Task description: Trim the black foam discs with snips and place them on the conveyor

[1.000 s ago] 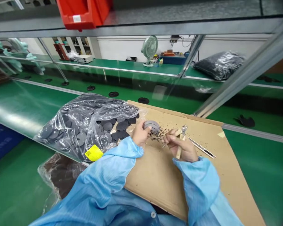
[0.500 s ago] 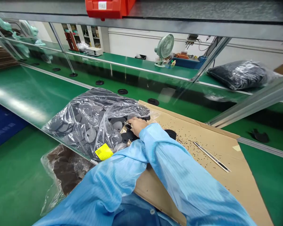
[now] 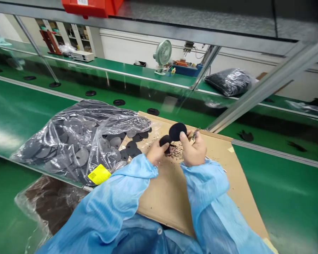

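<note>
Head view: my right hand [image 3: 194, 150], back from clear plastic bag [image 3: 74, 128], pinches round black disc [image 3: 177, 132]; left hand [image 3: 155, 153] grips second black disc [image 3: 164, 140]. Both occupied.

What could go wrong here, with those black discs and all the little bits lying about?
The right hand grips a black disc and a small tool together, so one might slip. Dark bits scattered on the cardboard could cling to the discs. Loose discs by the plastic bag might get knocked around.
</note>
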`<state>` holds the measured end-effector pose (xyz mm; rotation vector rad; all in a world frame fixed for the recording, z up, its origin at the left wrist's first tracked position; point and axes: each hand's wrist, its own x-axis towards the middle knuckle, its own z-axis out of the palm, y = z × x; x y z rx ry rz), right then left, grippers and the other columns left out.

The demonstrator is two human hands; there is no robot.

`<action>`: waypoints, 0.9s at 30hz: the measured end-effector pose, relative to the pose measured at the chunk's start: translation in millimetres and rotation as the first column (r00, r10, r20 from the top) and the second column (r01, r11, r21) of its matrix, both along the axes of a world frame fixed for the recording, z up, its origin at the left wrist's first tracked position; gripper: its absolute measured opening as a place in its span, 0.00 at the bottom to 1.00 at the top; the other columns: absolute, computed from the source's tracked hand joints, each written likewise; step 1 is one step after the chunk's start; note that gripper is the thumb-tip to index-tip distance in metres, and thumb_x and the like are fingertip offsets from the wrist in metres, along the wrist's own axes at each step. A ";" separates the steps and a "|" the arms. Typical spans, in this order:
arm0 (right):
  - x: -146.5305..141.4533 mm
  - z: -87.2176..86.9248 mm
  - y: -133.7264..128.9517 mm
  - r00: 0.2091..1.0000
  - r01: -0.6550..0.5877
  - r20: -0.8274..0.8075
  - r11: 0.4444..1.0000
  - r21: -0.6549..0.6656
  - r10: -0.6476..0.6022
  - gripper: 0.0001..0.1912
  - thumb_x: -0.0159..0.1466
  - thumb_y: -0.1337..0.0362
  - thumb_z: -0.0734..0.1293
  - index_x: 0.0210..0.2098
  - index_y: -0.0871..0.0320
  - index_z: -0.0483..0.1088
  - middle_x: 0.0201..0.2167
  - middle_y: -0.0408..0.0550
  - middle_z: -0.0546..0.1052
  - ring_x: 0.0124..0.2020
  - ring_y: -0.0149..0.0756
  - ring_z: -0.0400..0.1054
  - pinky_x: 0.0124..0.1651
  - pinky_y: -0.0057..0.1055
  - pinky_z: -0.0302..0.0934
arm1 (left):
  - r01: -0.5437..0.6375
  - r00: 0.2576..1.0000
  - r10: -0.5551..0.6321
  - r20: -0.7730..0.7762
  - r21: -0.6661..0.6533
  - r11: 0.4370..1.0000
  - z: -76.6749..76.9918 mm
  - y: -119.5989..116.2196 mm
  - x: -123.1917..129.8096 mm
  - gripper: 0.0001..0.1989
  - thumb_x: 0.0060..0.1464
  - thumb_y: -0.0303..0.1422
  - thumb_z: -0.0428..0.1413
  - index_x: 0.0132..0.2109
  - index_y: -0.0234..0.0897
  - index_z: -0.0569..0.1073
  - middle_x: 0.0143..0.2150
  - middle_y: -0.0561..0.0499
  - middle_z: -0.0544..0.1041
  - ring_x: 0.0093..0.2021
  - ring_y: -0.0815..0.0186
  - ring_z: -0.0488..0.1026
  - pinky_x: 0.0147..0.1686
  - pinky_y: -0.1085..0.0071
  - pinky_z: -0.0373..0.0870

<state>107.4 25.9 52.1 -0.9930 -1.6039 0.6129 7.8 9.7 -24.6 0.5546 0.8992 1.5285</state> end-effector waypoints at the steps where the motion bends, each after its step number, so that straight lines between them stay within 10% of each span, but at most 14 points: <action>1: 13.8 -8.8 2.5 0.997 0.040 -0.060 0.998 -0.045 -0.043 0.15 0.57 0.51 0.66 0.30 0.58 0.64 0.21 0.38 0.63 0.22 0.28 0.56 0.28 0.27 0.55 | 0.021 1.000 -0.021 -0.005 -0.008 1.000 3.4 -3.5 0.5 0.19 0.49 0.32 0.62 0.48 0.33 0.71 0.34 0.47 0.77 0.33 0.63 0.75 0.35 0.66 0.72; 8: 47.8 -66.1 4.0 0.998 -0.050 -0.054 0.973 -0.227 0.038 0.17 0.54 0.50 0.67 0.28 0.58 0.65 0.20 0.38 0.64 0.22 0.29 0.56 0.29 0.28 0.56 | 0.149 0.988 -0.149 -0.049 -0.003 0.989 14.5 -16.5 -0.5 0.23 0.44 0.38 0.65 0.47 0.32 0.74 0.42 0.42 0.78 0.41 0.57 0.76 0.41 0.59 0.74; 20: 46.2 -60.2 -5.8 0.997 -0.067 0.023 0.964 -0.258 0.076 0.14 0.56 0.53 0.67 0.34 0.57 0.69 0.26 0.44 0.73 0.28 0.34 0.66 0.35 0.31 0.61 | 0.076 0.976 -0.048 -0.214 0.124 0.989 13.6 -23.1 5.2 0.19 0.43 0.33 0.66 0.44 0.32 0.76 0.44 0.43 0.78 0.45 0.56 0.75 0.51 0.56 0.70; 27: 46.7 -49.0 -10.1 0.957 -0.254 -0.225 0.904 -0.344 0.184 0.18 0.48 0.53 0.73 0.31 0.58 0.69 0.26 0.42 0.72 0.28 0.33 0.65 0.35 0.31 0.62 | 0.162 0.954 -0.112 -0.276 0.164 0.973 12.5 -24.3 -0.6 0.17 0.44 0.32 0.65 0.43 0.33 0.77 0.45 0.43 0.78 0.48 0.56 0.74 0.53 0.56 0.67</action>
